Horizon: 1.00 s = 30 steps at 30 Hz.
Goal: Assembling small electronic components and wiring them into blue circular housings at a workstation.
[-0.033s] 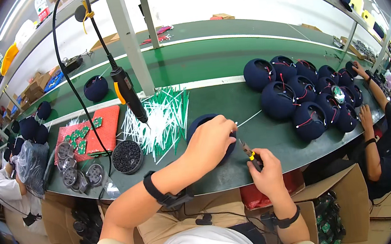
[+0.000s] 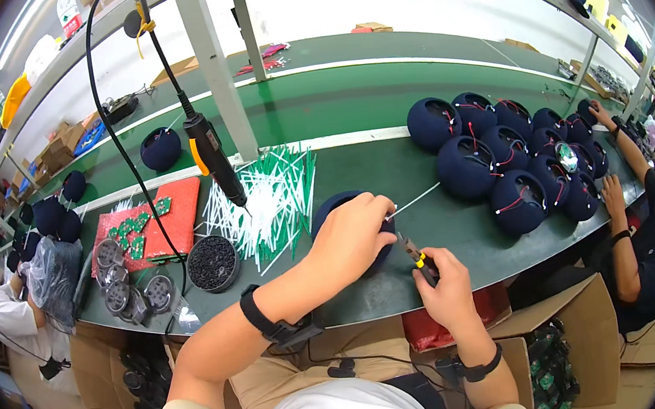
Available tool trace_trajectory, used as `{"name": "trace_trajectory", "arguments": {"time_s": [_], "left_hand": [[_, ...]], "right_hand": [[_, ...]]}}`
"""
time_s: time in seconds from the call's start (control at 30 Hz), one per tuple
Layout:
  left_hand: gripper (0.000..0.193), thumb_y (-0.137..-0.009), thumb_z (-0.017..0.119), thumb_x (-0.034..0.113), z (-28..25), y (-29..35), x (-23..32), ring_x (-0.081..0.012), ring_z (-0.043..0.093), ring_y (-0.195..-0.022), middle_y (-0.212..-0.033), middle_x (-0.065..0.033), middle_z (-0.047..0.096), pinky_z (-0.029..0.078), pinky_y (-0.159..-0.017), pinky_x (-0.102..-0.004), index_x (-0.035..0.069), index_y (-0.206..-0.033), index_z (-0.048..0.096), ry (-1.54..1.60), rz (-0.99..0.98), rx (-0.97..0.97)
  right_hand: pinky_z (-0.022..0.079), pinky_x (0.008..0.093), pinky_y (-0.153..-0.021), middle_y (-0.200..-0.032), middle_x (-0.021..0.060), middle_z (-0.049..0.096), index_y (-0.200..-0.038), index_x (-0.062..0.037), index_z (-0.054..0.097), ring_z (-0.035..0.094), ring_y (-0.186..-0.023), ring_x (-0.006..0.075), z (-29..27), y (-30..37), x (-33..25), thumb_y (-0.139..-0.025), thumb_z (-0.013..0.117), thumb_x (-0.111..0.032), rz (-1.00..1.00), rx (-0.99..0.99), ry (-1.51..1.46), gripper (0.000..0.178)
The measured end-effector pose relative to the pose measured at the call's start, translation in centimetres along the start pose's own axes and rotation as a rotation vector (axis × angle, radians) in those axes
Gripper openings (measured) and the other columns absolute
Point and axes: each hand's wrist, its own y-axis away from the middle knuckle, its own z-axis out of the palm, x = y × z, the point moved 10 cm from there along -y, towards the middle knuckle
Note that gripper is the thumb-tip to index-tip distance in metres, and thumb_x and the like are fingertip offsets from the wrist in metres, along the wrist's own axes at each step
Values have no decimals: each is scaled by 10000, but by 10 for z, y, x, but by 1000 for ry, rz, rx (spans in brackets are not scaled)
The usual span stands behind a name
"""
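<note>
At the near edge of the green desk (image 2: 332, 107), right in front of the person, sits a dark blue round shell (image 2: 333, 206). The left hand (image 2: 351, 238) lies over the top of it, fingers curled round it and holding it still, and a thin white tie (image 2: 416, 198) sticks out from under the fingers toward the right. The right hand (image 2: 444, 288) is closed around small cutters (image 2: 416, 255) with yellow and black handles, just beside the shell. The shell looks light and a bit soft, like cloth over a hard ball, so I think it could roll; holding it from the top with a wide hand seems best. The tie looks thin and bendy. To the left of the shell lies a heap of white ties (image 2: 266, 199), with a hanging screwdriver (image 2: 213, 157) above it. Nearer the left end are a black bowl of tiny parts (image 2: 213, 263), a red mat (image 2: 160, 219) with green boards and some round grey parts (image 2: 131, 287). At the right end many more blue shells (image 2: 511, 151) stand close together, and another person's hand (image 2: 613, 196) is near them.
</note>
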Motion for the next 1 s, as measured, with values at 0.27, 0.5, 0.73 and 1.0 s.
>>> {"name": "trace_trajectory", "arguments": {"time_s": [0.27, 0.5, 0.73, 1.0], "left_hand": [[501, -708, 879, 56, 25, -7, -27, -199, 610, -739, -881, -65, 610, 511, -694, -348, 56, -1148, 640, 160, -133, -210], [491, -701, 886, 73, 28, -9, -30, -262, 610, -786, -837, -77, 595, 488, -729, -400, 77, -1098, 596, 259, -214, -258], [491, -725, 874, 22, 29, -9, -30, -115, 516, -667, -809, -10, 547, 448, -628, -295, 75, -1139, 615, 253, -133, -221], [186, -916, 727, 176, 37, -15, -37, -178, 591, -682, -754, -68, 630, 468, -644, -350, 59, -1041, 653, 298, -260, -131]], "right_hand": [[540, 382, -735, -972, 126, 645, -1157, -31, 642, 672, -818, 283, 9, -8, 9, -835, 711, -16, 77, -22, -2, 330], [532, 387, -711, -937, 121, 638, -1153, -32, 652, 664, -795, 287, 10, -21, 3, -831, 716, -15, 33, 10, -24, 329], [522, 373, -673, -897, 118, 635, -1142, -27, 664, 650, -750, 278, 14, -27, 1, -834, 750, -36, 8, 25, -39, 320], [514, 397, -628, -834, 128, 636, -1075, -23, 682, 646, -703, 301, 10, -28, -2, -811, 812, -73, -59, 100, 55, 299]]}}
